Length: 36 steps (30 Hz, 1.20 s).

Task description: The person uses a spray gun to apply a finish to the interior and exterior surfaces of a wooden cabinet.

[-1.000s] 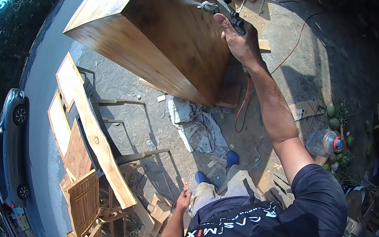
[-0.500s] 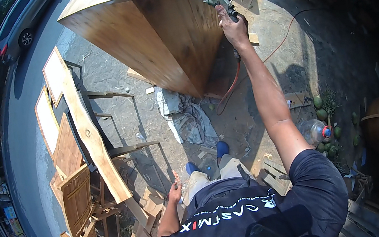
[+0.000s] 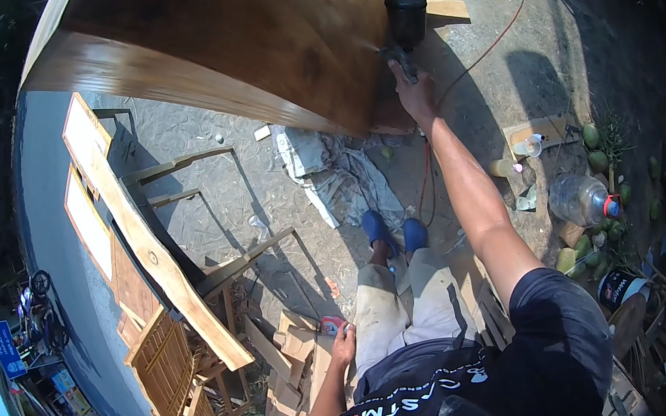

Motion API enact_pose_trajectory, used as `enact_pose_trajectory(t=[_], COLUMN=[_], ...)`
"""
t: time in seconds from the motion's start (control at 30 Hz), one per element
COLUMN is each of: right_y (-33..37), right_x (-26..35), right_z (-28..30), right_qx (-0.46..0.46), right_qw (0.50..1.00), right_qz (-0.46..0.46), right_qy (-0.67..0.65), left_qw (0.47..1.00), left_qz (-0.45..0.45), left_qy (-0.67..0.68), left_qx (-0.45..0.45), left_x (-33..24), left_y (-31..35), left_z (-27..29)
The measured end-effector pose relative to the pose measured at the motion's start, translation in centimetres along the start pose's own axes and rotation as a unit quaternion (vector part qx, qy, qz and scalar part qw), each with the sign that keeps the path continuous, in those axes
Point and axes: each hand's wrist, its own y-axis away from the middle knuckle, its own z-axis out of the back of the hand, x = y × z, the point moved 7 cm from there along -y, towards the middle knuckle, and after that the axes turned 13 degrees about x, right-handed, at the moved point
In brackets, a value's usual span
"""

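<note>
Low and close, the left hand [image 3: 344, 346] curls, around what I cannot tell; the right hand [image 3: 417, 97] grips a dark spray gun [image 3: 398, 61], its lidded black cup [image 3: 408, 22] hiding the contents, misting a large, brown, dark-grained wooden piece [image 3: 255, 46] just ahead. Down on the ground [image 3: 259, 180] at right lies a clear bottle [image 3: 576, 200], contents indistinct.

We've got the wooden box [image 3: 239, 57] dead ahead, spray gun [image 3: 400, 59] in our right fingers [image 3: 397, 71] just off its right side. Rag's [image 3: 335, 168] on the ground [image 3: 190, 130] by the near corner, wood slab [image 3: 157, 260] to our left, road [image 3: 46, 184] beyond that, plastic jug [image 3: 576, 201] off right beside some fruit [image 3: 597, 162].
</note>
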Motion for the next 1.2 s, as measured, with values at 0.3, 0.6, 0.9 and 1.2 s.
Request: enact_pose_trajectory(t=[0.3,0.6,0.9,1.2], right_y=[-2.8,-4.9,-5.6,-4.6], right_x=[-19.5,-34.4,-31.8,-5.7], right_z=[-7.8,-12.9,-9.8,2.9], right_qx=[-0.004,-0.059,0.012,0.061], right_qw=[0.992,0.994,0.993,0.996], right_qz=[-0.124,-0.068,-0.098,0.037], right_qy=[0.016,0.064,0.063,-0.059], left_qw=[0.934,0.942,0.942,0.944], left_qz=[0.086,0.081,0.101,0.085], left_qy=[-0.317,-0.318,-0.320,-0.300], left_qx=[0.143,0.070,0.027,0.111], left_x=[-11.9,-15.9,-16.2,-14.5], left_y=[-13.2,-14.6,-13.4,-13.6], left_z=[-2.5,-3.0,-6.4,-9.1])
